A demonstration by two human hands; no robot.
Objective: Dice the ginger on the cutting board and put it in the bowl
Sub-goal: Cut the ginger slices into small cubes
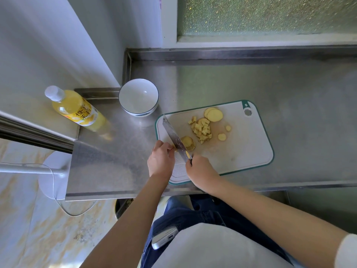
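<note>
From the camera on my head, my right hand (201, 171) was closed tight round the handle of the knife (174, 136), near the front edge of the cutting board (241, 151). The blade ran away from me toward the board's far left corner, its edge down on a stack of slices (188, 142) of ginger. My left hand (161, 158) sat just left of the blade with its fingers curled; the fingertips seemed to pinch the near end of that stack, though the blade hid most of the contact.

All the ginger lay on the board. A pile of diced pieces (201, 130) sat near the middle, just beyond the stack. Two big round slices (213, 114) overlapped at the far edge, and two small rounds (222, 136) lay apart to the right of the dice.

The bowl (138, 96), white with a dark rim, stood on the steel counter (270, 84) just off the board's far left corner, its white inside bare. Further left stood a capped bottle (77, 109), nearly full of yellow drink.
</note>
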